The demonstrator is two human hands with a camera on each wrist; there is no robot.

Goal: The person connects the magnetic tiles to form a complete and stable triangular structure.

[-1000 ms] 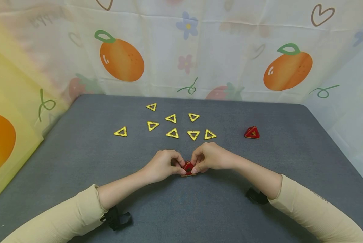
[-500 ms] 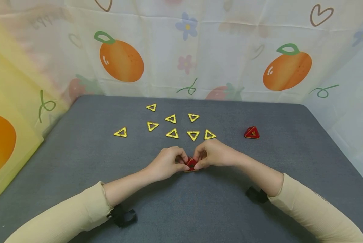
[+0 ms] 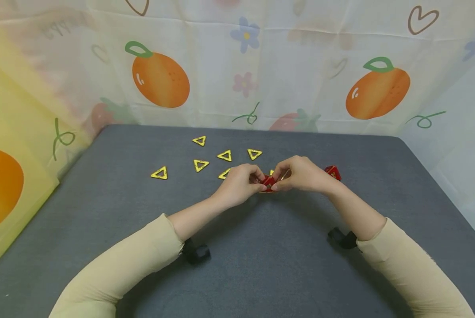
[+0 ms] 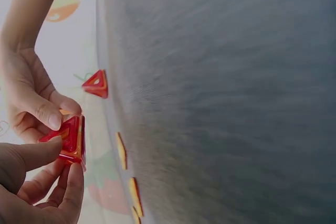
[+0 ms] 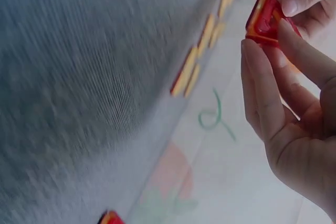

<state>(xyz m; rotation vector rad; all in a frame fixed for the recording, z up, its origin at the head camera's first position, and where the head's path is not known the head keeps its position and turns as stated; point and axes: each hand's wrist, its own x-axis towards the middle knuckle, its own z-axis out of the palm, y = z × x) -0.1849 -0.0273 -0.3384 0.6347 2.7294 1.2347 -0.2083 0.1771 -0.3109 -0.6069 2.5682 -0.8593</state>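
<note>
Both hands hold one small red pyramid of magnetic triangle tiles (image 3: 268,182) between them. The left hand (image 3: 239,183) pinches its left side, thumb in front and fingertips behind. From the other side the right hand (image 3: 301,173) pinches it likewise. Close up in the left wrist view, the pyramid (image 4: 76,137) has an orange-yellow edge along its base. A second red pyramid (image 3: 333,172) sits on the table, partly covered by the right hand in the head view. Several yellow magnetic triangle tiles (image 3: 201,165) lie flat beyond the hands, some hidden behind them.
The grey table (image 3: 237,265) ends at the back against a white curtain (image 3: 301,66) printed with fruit. Yellow cloth (image 3: 18,101) hangs on the left. A black strap mount (image 3: 196,252) is on the left wrist, another (image 3: 342,238) on the right.
Both hands have carried the red pyramid away from the body and to the right. They now cover some yellow tiles and part of the second pyramid.
</note>
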